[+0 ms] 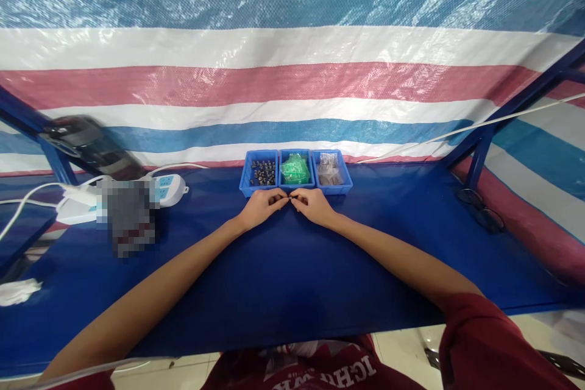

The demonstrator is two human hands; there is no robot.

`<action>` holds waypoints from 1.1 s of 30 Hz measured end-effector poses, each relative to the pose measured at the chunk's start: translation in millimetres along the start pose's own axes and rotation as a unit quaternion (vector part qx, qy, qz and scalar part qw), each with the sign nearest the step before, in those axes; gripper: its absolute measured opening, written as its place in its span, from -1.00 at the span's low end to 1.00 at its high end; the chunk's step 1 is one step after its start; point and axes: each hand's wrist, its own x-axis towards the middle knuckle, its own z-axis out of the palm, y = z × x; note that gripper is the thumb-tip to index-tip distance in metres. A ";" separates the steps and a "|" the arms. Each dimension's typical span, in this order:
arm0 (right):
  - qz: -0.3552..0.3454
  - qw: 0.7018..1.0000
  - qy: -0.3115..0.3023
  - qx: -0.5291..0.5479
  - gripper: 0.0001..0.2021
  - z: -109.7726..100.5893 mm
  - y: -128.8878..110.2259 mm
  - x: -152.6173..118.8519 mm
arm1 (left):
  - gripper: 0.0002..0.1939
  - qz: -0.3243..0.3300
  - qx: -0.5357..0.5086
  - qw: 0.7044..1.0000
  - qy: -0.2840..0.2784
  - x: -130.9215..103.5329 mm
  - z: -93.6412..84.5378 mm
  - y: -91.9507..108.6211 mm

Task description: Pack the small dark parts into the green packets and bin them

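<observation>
Your blue table (292, 280) bears three blue bins in a row: the left bin (247, 192) holds countless small metallic parts (264, 173), the middle bin (297, 186) green material (295, 169) in clear plastic, the right bin (337, 189) clear packets (329, 172). Before them, your left hand (259, 207) and right hand (316, 206), fingertips nearly meeting, pinch one tiny dark piece (289, 197).

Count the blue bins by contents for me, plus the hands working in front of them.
Bin with loose small dark parts: 1
Bin with green bagged contents: 1
Bin with clear plastic packets: 1
Hands, left hand and right hand: 2
Total: 5 (3 bins, 2 hands)
</observation>
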 end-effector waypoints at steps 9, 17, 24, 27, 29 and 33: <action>-0.002 1.000 -0.003 -0.003 -0.83 -0.6 -2.0 -0.1 | -0.70 -0.003 0.002 1.000 0.000 -0.4 -0.7 1.3; 0.005 1.000 -0.004 -0.003 -0.83 -0.8 -1.9 0.0 | -0.69 0.001 0.000 1.000 0.001 -0.4 -1.0 2.4; 0.004 1.000 -0.008 -0.007 -0.84 -1.7 -4.4 -0.3 | -0.70 0.000 0.001 1.000 0.004 -0.7 -1.4 3.6; 0.002 1.000 -0.007 -0.007 -0.83 -1.5 -3.6 0.0 | -0.71 -0.002 0.003 1.000 0.003 -0.7 -1.4 3.5; 0.002 1.000 -0.007 -0.006 -0.83 -1.6 -3.2 0.1 | -0.71 -0.002 0.004 1.000 0.001 -0.5 -1.2 2.5; 0.001 1.000 -0.006 -0.004 -0.82 -1.9 -3.8 0.0 | -0.71 -0.003 0.003 1.000 -0.002 -0.2 -0.7 0.6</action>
